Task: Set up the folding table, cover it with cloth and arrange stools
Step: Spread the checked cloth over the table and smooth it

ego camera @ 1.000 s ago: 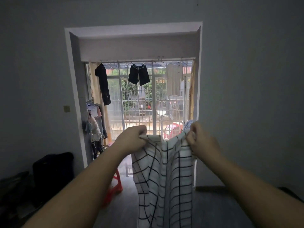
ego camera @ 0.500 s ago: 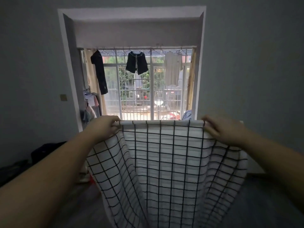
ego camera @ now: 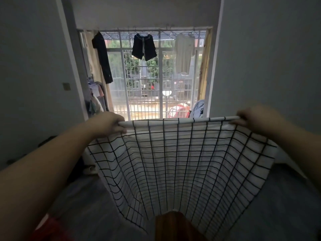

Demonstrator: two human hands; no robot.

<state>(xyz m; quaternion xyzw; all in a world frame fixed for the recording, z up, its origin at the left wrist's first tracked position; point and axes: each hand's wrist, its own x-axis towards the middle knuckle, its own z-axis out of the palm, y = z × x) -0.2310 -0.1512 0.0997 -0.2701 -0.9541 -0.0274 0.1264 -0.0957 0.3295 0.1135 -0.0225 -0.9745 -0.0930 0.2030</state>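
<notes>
White cloth (ego camera: 173,162) wider than before, in pinch grip: left hand (ego camera: 109,124), right hand (ego camera: 257,119).

A single wide-angle camera worn on the person's head looks forward and slightly down across a dim room, squarely facing a barred balcony window (ego camera: 144,94). The forearms (ego camera: 43,171) enter from the lower corners, close to the lens. The left hand (ego camera: 107,124) and right hand (ego camera: 257,119) sit at mid-frame, gripping a cloth (ego camera: 173,162) that fills the lower centre. The doorway (ego camera: 214,66) uprights splay outward toward the top.
</notes>
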